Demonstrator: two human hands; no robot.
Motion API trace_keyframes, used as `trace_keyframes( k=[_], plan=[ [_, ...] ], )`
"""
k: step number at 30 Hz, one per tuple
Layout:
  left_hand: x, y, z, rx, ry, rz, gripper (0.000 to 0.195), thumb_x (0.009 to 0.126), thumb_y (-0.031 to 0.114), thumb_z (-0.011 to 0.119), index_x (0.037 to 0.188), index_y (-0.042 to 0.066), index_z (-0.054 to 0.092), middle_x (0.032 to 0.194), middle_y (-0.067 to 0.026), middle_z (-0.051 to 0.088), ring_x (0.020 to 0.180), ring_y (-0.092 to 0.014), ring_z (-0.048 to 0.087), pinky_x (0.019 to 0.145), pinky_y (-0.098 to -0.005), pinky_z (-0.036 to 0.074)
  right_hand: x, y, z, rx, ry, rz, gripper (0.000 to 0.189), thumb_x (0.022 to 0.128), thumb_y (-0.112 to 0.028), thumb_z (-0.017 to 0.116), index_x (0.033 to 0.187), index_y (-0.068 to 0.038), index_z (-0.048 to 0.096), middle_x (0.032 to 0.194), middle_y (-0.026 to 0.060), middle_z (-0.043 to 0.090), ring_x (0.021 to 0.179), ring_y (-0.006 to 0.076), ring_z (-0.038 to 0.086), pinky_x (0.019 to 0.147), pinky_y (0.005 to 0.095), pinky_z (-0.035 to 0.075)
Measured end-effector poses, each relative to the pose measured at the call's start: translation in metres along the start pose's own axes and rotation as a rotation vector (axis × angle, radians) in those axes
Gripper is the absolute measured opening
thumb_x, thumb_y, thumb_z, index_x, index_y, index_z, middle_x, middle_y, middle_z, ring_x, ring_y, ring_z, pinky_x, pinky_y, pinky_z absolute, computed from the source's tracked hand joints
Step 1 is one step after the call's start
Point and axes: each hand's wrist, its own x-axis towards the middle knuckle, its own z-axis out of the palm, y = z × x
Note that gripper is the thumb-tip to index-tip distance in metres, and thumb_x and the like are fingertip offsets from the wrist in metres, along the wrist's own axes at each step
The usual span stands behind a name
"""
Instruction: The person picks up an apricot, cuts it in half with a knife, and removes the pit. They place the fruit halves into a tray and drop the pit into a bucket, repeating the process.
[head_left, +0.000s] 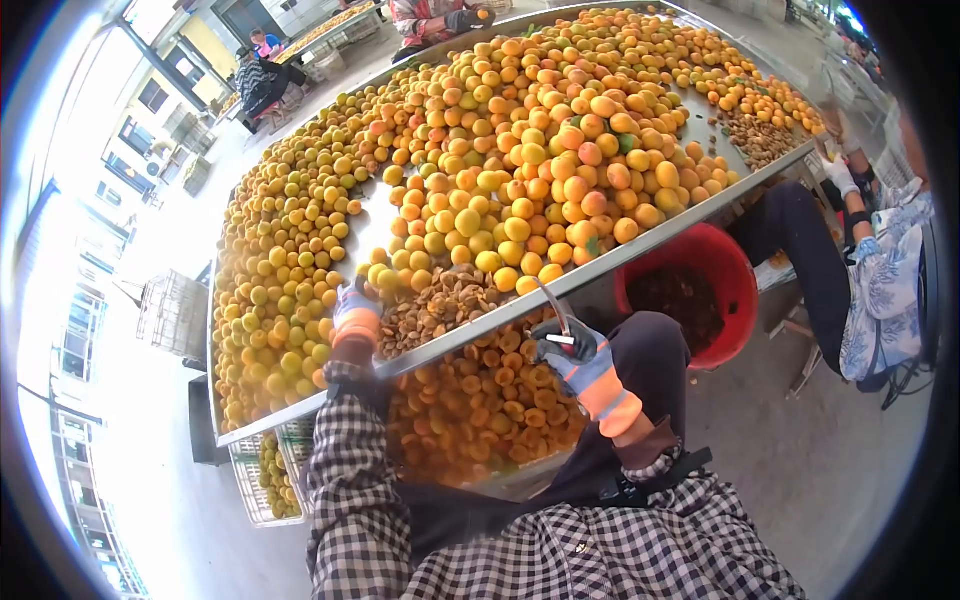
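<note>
My left hand (355, 309), in a blue and orange glove, reaches over the table edge among whole apricots (467, 221); its fingertips are partly hidden, so I cannot tell whether it grips one. Beside it lies a heap of brown apricot pits (442, 304). My right hand (581, 364), gloved alike, is shut on a curved tool (555, 304), seemingly a knife, with a white part near the fingers. Below that hand, halved apricots (480, 405) fill a container at my lap.
The metal table's raised rim (480, 326) runs between me and the fruit. A red bucket (739, 300) with dark contents stands right of my knee. At right sits a co-worker with a white-gloved hand (838, 174). White crates (255, 480) stand below left; other people sit farther off.
</note>
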Motion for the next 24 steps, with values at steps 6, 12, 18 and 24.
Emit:
trace_keyframes(
  k=[6,12,18,24],
  plan=[
    [0.034,0.023,0.021,-0.017,-0.073,0.015,0.042,0.078,0.022,0.067,0.119,0.020,0.061,0.106,-0.0112,0.067,0.095,-0.031,0.064,0.083,-0.0375,0.050,0.006,0.010,-0.002,-0.007,-0.042,-0.072,0.021,0.085,0.004,0.063,0.105,-0.002,0.061,0.094,0.0020,0.065,0.084,0.0062,0.060,0.078,0.0206,0.049],
    [0.050,0.009,0.040,-1.327,-0.241,-0.127,0.025,0.075,0.014,0.070,0.100,0.014,0.071,0.088,-0.0115,0.070,0.078,-0.021,0.067,0.073,-0.0322,0.054,0.007,0.011,-0.005,-0.012,-0.026,-0.085,0.023,0.084,0.004,0.064,0.106,-0.003,0.061,0.097,0.0023,0.065,0.085,0.0061,0.060,0.078,0.0205,0.049],
    [0.052,-0.032,0.047,-0.327,-0.099,0.153,0.020,0.078,0.020,0.067,0.097,0.020,0.072,0.093,-0.0089,0.070,0.087,-0.025,0.067,0.080,-0.0335,0.052,0.006,0.009,0.001,-0.021,-0.049,-0.095,0.022,0.084,0.004,0.064,0.105,-0.002,0.061,0.096,0.0019,0.065,0.084,0.0061,0.060,0.078,0.0203,0.049],
    [0.036,0.034,0.019,0.034,-0.140,0.193,0.035,0.072,0.020,0.075,0.106,0.019,0.066,0.099,-0.0071,0.069,0.094,-0.027,0.065,0.082,-0.0363,0.051,0.007,0.011,0.001,-0.073,-0.046,-0.109,0.021,0.085,0.004,0.064,0.104,-0.003,0.062,0.093,0.0016,0.064,0.083,0.0056,0.060,0.078,0.0198,0.049]
  ],
)
